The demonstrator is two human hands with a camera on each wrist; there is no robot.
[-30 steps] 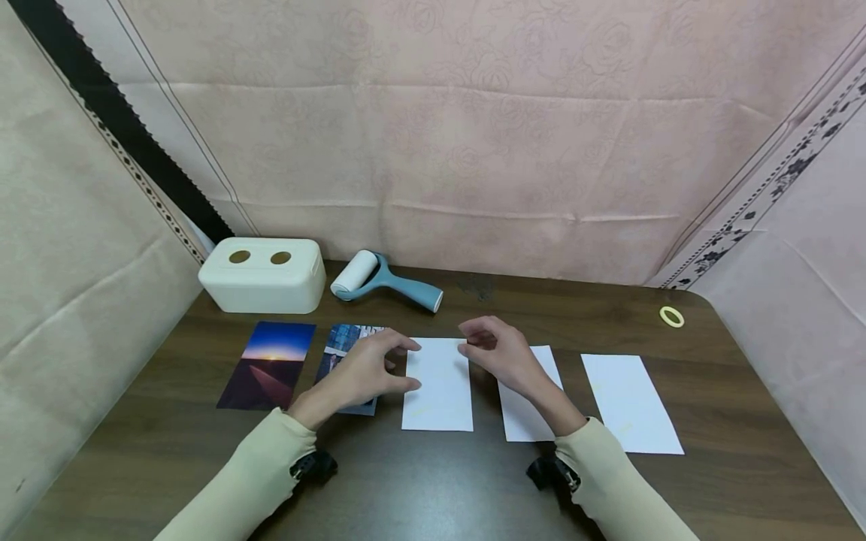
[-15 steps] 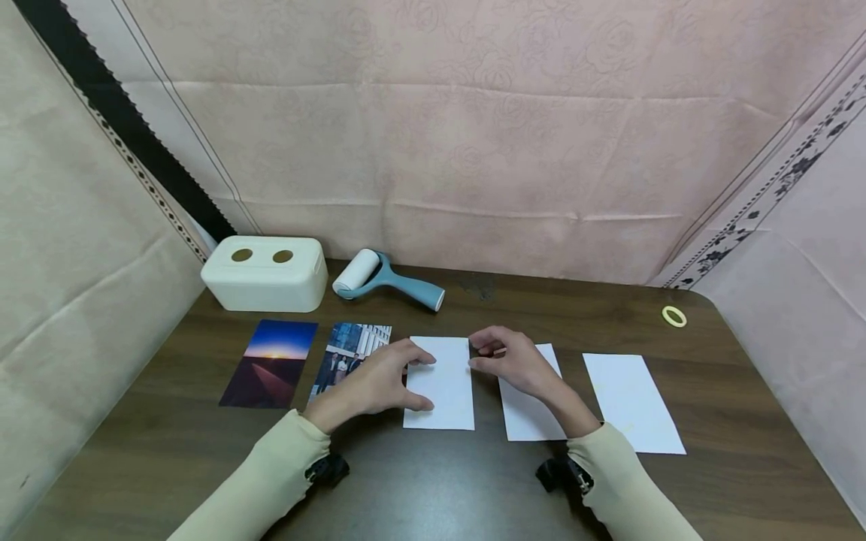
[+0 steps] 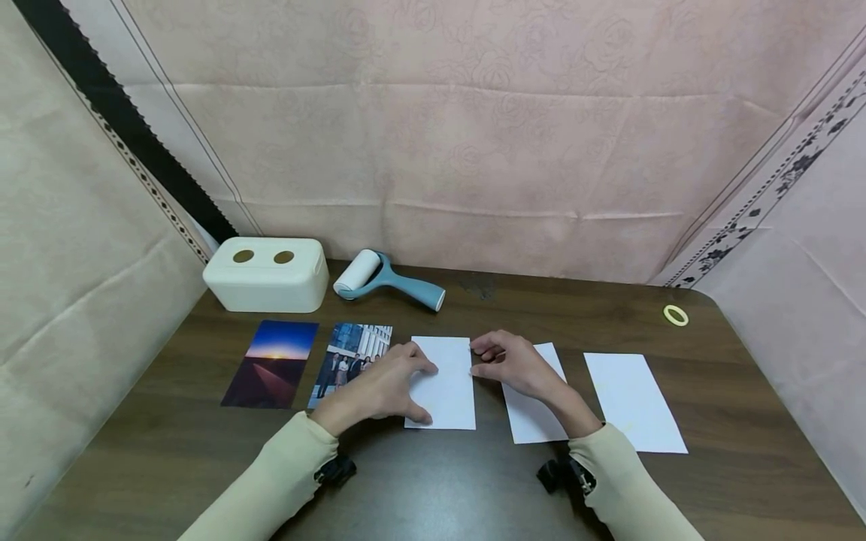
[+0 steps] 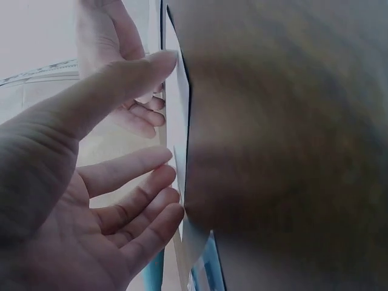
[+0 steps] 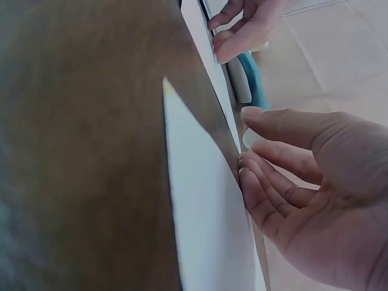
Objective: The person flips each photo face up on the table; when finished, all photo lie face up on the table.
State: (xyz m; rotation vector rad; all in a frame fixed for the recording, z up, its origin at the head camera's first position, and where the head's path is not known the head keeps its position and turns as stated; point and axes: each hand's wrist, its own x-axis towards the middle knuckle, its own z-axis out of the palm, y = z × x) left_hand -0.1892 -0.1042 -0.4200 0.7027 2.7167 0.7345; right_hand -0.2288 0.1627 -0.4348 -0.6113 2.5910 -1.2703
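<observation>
A white sheet of paper (image 3: pixel 446 391) lies in the middle of the table in the head view. My left hand (image 3: pixel 389 382) rests at its left side, thumb and fingertips spread apart on the paper. In the left wrist view, the fingertips (image 4: pixel 173 209) touch the sheet's edge. Near the upper right edge of the same sheet is my right hand (image 3: pixel 516 364), its fingers loosely bent. The right wrist view shows its thumb (image 5: pixel 285 124) and forefinger apart. A second white sheet (image 3: pixel 534 417) lies partly under the right hand and forearm.
Two photo prints lie at left: a sunset road (image 3: pixel 274 368) and a group picture (image 3: pixel 345 364). Behind them stand a white box (image 3: pixel 267 282) with two holes and a blue-handled lint roller (image 3: pixel 399 284). At right are another white sheet (image 3: pixel 636 402) and a pale yellow ring (image 3: pixel 675 315).
My left hand has moved right and down onto the middle sheet, uncovering more of the group photo. The right hand has shifted slightly right and down along the sheet's edge.
</observation>
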